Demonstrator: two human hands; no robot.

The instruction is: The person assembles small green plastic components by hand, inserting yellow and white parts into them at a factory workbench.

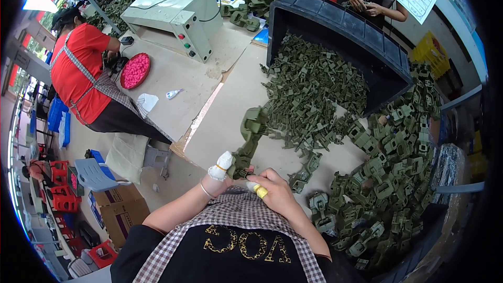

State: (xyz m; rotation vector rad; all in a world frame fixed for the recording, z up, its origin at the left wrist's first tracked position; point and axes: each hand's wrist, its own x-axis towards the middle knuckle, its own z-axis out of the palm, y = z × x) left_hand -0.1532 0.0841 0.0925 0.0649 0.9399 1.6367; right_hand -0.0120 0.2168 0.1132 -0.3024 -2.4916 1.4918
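Observation:
Close to my body, my left hand (217,179), its thumb wrapped in white cloth with a band, is closed around the near end of an olive-green plastic part (242,161). My right hand (273,191), with yellow tape on a finger, pinches at the same near end; what sits between its fingertips is too small to make out. A wider green moulded piece (254,121) lies just beyond, in line with the held part; I cannot tell whether the two are joined. Another green part (305,172) rests on the table to the right.
A black bin (335,18) lies tipped, with small green pieces (314,89) spilling out. Larger green parts (387,162) are heaped at right. Leftward are a grey machine (181,18), a bowl of pink pieces (135,71), and a person in red (84,73). Another person's hands (365,5) work opposite.

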